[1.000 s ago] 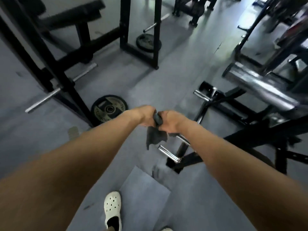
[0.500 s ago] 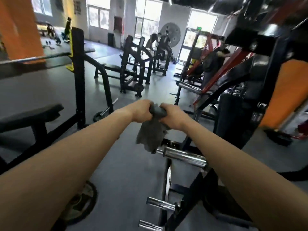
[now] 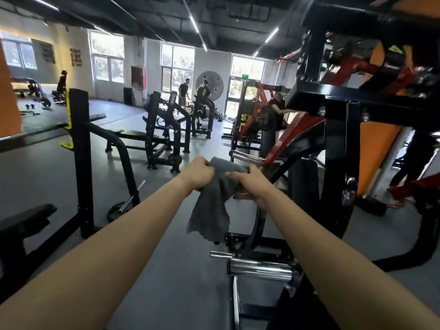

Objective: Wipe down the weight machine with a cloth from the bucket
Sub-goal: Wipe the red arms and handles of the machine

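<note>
Gripping the grey cloth by its upper edge, the left hand and right hand each have fingers curled round it. The remainder hangs free, probably so it can be spread for wiping. The cloth is in the air beside the weight machine, above its chrome sleeve. Contact with the frame cannot be confirmed.

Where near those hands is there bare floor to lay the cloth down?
The grey floor strip between the black rack on the left and the weight machine on the right is bare, and it widens beyond the rack. The right side is crowded with chrome pegs and black frame bars.
</note>
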The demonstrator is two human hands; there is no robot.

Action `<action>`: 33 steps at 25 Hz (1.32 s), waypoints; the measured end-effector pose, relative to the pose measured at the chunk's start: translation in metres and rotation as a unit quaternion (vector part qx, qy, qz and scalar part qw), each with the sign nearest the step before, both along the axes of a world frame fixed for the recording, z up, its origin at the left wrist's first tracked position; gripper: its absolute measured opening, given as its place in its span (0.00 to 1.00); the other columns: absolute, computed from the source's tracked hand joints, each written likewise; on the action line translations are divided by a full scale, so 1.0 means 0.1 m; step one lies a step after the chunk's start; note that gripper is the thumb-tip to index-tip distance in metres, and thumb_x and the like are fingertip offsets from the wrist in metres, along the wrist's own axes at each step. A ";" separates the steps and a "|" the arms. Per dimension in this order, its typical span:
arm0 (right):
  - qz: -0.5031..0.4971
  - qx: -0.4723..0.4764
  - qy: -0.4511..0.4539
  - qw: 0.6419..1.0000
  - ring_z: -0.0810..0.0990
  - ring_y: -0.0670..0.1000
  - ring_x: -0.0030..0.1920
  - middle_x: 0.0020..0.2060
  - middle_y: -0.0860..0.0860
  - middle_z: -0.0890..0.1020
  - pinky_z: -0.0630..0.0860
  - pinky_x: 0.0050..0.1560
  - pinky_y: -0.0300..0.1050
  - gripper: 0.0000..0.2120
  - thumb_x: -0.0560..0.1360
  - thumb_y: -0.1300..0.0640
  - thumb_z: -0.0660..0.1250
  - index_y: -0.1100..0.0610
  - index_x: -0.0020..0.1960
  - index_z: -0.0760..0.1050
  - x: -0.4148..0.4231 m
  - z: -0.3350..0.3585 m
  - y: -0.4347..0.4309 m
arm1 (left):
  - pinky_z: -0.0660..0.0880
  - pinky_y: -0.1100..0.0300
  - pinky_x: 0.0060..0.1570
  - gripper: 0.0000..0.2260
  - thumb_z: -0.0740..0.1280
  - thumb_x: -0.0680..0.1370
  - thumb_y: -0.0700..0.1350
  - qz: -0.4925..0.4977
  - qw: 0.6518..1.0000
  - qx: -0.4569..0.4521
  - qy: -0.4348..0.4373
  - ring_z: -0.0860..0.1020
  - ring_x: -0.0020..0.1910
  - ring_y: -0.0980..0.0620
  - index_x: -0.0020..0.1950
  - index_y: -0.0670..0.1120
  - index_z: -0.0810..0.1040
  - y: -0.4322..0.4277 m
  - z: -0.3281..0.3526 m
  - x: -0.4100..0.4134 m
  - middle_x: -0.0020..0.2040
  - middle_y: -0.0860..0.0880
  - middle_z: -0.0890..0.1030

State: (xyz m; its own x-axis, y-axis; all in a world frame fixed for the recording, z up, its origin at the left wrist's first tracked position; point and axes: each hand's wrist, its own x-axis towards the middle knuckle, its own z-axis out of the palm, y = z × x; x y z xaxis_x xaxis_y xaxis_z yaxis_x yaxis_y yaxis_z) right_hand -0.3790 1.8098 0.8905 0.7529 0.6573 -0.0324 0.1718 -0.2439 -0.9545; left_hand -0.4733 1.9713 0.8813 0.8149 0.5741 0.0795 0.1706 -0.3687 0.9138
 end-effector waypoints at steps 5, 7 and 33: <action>0.040 0.040 0.104 0.993 0.86 0.59 0.45 0.55 0.61 0.83 0.83 0.57 0.59 0.39 0.73 0.55 0.78 0.49 0.75 0.58 0.37 -0.21 0.79 | 0.78 0.55 0.39 0.05 0.61 0.84 0.43 0.065 0.998 -0.012 -0.013 0.78 0.43 0.45 0.53 0.43 0.74 0.64 -0.03 0.34 0.46 0.40 0.79; 0.046 0.054 0.139 0.988 0.86 0.62 0.50 0.55 0.62 0.84 0.81 0.59 0.64 0.40 0.74 0.61 0.76 0.50 0.76 0.56 0.60 -0.22 1.21 | 0.78 0.54 0.40 0.06 0.63 0.84 0.43 0.088 0.996 -0.010 -0.016 0.78 0.42 0.46 0.51 0.42 0.75 1.03 0.00 0.52 0.45 0.41 0.78; -0.211 0.027 -0.171 0.962 0.82 0.55 0.43 0.43 0.60 0.85 0.78 0.37 0.45 0.18 0.73 0.80 0.59 0.62 0.47 0.80 3.59 0.36 3.31 | 0.81 0.56 0.51 0.13 0.68 0.73 0.30 -0.212 0.959 0.179 -0.059 0.83 0.50 0.50 0.48 0.45 0.85 3.62 0.62 4.10 0.48 0.47 0.85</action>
